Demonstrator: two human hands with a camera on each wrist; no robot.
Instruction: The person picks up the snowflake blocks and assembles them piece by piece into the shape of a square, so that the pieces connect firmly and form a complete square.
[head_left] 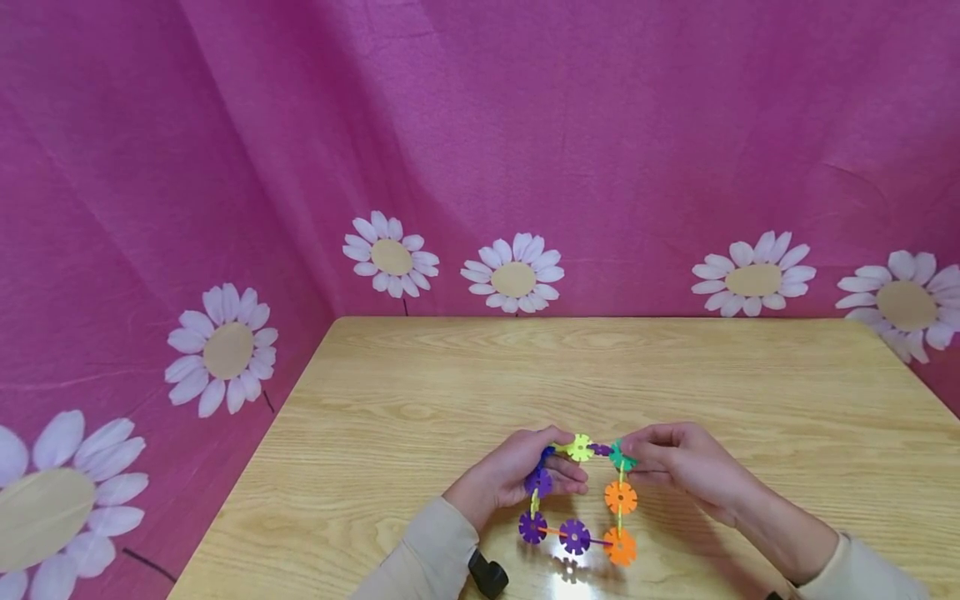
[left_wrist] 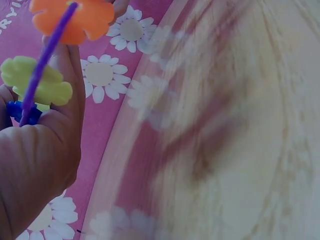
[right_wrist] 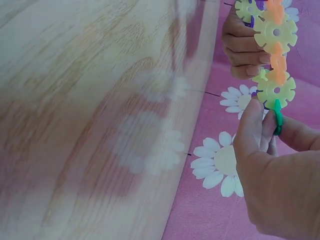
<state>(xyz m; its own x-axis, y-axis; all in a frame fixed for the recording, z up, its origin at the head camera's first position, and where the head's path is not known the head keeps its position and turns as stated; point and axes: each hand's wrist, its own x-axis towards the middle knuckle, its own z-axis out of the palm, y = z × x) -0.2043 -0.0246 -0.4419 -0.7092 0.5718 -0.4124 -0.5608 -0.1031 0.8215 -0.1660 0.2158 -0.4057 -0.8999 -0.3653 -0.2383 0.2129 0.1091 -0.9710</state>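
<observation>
A square loop of notched interlocking discs [head_left: 575, 537], in purple, orange, yellow, blue and green, is held up over the table between both hands. My left hand [head_left: 510, 468] grips its far left corner, with the thumb by a yellow disc [head_left: 580, 447] and fingers behind. A blue disc [left_wrist: 25, 112] shows against that palm in the left wrist view. My right hand [head_left: 693, 467] pinches the green disc [head_left: 622, 455] at the far right corner. In the right wrist view, thumb and fingers hold this green disc [right_wrist: 278, 119] edge-on, below a yellow disc [right_wrist: 276, 90].
The wood-grain table [head_left: 390, 400] is glossy and reflects the loop near its front. A pink curtain [head_left: 600, 125] with white daisies stands behind and to the left. A black object [head_left: 487, 574] sits at the left sleeve cuff.
</observation>
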